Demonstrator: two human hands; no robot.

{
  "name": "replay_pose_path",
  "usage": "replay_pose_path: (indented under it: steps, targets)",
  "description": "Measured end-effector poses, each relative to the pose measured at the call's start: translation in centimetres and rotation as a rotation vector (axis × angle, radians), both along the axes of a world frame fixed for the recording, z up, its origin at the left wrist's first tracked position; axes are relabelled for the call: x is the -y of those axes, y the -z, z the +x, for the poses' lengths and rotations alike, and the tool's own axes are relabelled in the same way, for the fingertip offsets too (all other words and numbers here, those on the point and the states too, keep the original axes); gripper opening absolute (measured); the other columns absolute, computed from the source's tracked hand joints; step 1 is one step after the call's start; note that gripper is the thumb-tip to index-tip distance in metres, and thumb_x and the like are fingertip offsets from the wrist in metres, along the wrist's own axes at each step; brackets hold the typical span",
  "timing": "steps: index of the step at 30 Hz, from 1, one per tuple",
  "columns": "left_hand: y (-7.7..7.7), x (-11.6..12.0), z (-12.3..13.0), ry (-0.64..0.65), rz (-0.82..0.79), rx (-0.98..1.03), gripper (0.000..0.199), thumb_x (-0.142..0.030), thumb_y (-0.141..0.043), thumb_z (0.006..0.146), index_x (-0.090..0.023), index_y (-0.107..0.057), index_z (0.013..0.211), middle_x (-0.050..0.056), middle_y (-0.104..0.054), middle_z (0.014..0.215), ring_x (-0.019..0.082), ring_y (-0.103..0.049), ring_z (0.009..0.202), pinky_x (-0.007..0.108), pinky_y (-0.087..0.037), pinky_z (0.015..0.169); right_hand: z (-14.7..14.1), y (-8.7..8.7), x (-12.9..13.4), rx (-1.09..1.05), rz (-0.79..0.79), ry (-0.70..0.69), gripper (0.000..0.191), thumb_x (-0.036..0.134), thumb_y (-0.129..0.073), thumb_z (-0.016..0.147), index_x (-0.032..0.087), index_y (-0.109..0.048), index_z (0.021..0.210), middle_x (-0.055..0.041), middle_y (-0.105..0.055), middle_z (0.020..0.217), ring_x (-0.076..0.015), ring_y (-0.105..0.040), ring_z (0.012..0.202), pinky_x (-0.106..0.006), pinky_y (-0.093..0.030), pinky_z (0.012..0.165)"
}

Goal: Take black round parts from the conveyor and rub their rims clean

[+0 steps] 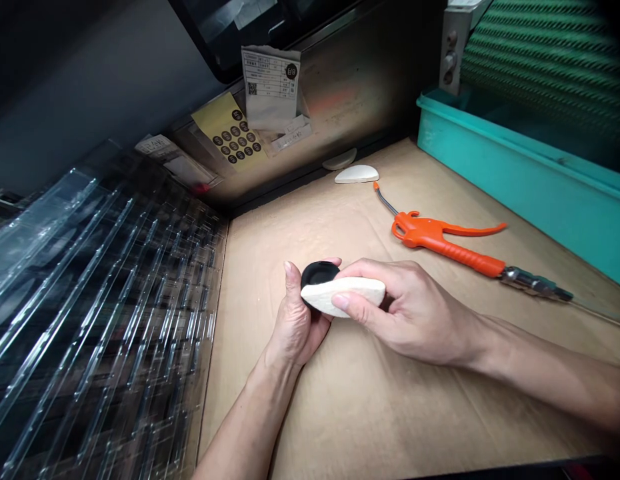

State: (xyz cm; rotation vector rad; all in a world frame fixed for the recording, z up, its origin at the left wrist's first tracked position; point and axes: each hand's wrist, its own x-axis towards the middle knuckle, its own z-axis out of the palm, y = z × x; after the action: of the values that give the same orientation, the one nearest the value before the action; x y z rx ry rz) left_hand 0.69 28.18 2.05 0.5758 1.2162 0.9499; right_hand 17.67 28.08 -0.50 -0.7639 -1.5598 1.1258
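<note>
A round black part (317, 272) sits in my left hand (301, 320), between the raised thumb and the fingers, which are mostly hidden behind it. My right hand (405, 307) pinches a white half-round pad (357, 288) with the thumb on its near face. The pad's left end overlaps the black part and hides its lower side. Beyond the hands, another white half-round pad (357, 175) lies on the brown work surface (310, 227). To the right of it rests an orange air blow gun (430, 233), its tip pointing at that pad.
Stacked clear plastic trays (115, 287) rise along the left side. A teal bin (520, 167) stands at the right, with a green textured sheet (535, 53) above it. Labels and a yellow sticker sheet (235, 133) are on the back panel. The gun's hose runs off right.
</note>
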Motion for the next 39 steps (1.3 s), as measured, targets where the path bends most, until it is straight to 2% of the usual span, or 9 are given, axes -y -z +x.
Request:
replay_pose_path:
  steps: [4, 7, 12, 18, 22, 27, 33, 39]
  targets:
    - [-0.2, -0.1, 0.0, -0.005, -0.017, -0.011, 0.070, -0.080, -0.060, 0.076, -0.016, -0.074, 0.100, 0.005, -0.065, 0.080, 0.014, -0.063, 0.074, 0.020, -0.054, 0.067, 0.3, 0.0, 0.0, 0.071, 0.111, -0.017, 0.013, 0.026, -0.060, 0.090, 0.015, -0.067, 0.092, 0.0052, -0.058, 0.071, -0.0027, -0.048, 0.060, -0.022, -0.036, 0.056]
    - [-0.2, -0.2, 0.0, -0.030, -0.017, -0.048, 0.070, -0.079, -0.058, 0.079, -0.013, -0.075, 0.097, 0.005, -0.063, 0.077, 0.011, -0.058, 0.068, 0.018, -0.051, 0.062, 0.9, 0.0, -0.3, 0.135, 0.122, -0.046, 0.012, 0.024, -0.059, 0.089, 0.015, -0.067, 0.090, 0.0047, -0.058, 0.070, -0.0039, -0.048, 0.061, -0.023, -0.034, 0.055]
    - [-0.1, -0.4, -0.2, -0.049, -0.012, -0.028, 0.063, -0.072, -0.054, 0.087, -0.013, -0.075, 0.096, 0.005, -0.068, 0.084, 0.012, -0.064, 0.076, 0.019, -0.056, 0.069, 1.9, 0.0, -1.0, 0.270, 0.084, -0.024, 0.016, 0.030, -0.058, 0.089, 0.018, -0.067, 0.083, 0.0053, -0.057, 0.062, -0.0050, -0.044, 0.053, -0.026, -0.028, 0.050]
    - [-0.3, -0.3, 0.1, 0.012, 0.005, -0.083, 0.058, -0.065, -0.059, 0.087, -0.010, -0.074, 0.099, 0.005, -0.064, 0.073, 0.013, -0.058, 0.055, 0.025, -0.051, 0.054, 2.8, -0.1, -1.8, 0.338, 0.089, -0.018, 0.014, 0.028, -0.060, 0.087, 0.019, -0.070, 0.083, 0.0046, -0.059, 0.061, -0.0059, -0.043, 0.050, -0.026, -0.028, 0.048]
    - [-0.3, -0.3, -0.1, 0.078, 0.002, -0.097, 0.060, -0.065, -0.053, 0.090, -0.009, -0.072, 0.103, 0.007, -0.065, 0.075, 0.014, -0.058, 0.054, 0.026, -0.048, 0.055, 3.2, 0.0, -2.3, 0.336, 0.085, 0.017, 0.016, 0.032, -0.061, 0.088, 0.021, -0.073, 0.087, 0.0047, -0.062, 0.061, -0.0058, -0.045, 0.047, -0.026, -0.030, 0.046]
    - [-0.1, -0.5, -0.4, 0.192, 0.001, -0.103, 0.064, -0.068, -0.040, 0.094, -0.011, -0.068, 0.094, 0.006, -0.059, 0.058, 0.015, -0.054, 0.051, 0.025, -0.039, 0.051, 3.4, 0.3, -2.6, 0.340, 0.064, 0.074, 0.018, 0.039, -0.063, 0.088, 0.023, -0.072, 0.091, 0.0054, -0.062, 0.061, -0.0063, -0.050, 0.051, -0.025, -0.032, 0.048]
    - [-0.1, -0.5, -0.4, 0.185, 0.010, -0.096, 0.062, -0.067, -0.038, 0.096, -0.011, -0.066, 0.093, 0.006, -0.059, 0.058, 0.014, -0.054, 0.050, 0.024, -0.038, 0.050, 3.2, 0.5, -2.4, 0.356, 0.081, 0.083, 0.020, 0.038, -0.061, 0.089, 0.022, -0.071, 0.092, 0.0054, -0.059, 0.058, -0.0067, -0.049, 0.050, -0.026, -0.032, 0.049]
    - [-0.1, -0.4, -0.2, 0.166, 0.005, -0.079, 0.061, -0.062, -0.036, 0.098, -0.010, -0.063, 0.083, 0.008, -0.060, 0.055, 0.015, -0.056, 0.051, 0.024, -0.038, 0.048, 1.9, 0.8, -1.8, 0.263, 0.211, 0.198, 0.023, 0.036, -0.060, 0.092, 0.015, -0.069, 0.091, 0.0019, -0.064, 0.067, -0.0067, -0.050, 0.053, -0.026, -0.033, 0.049]
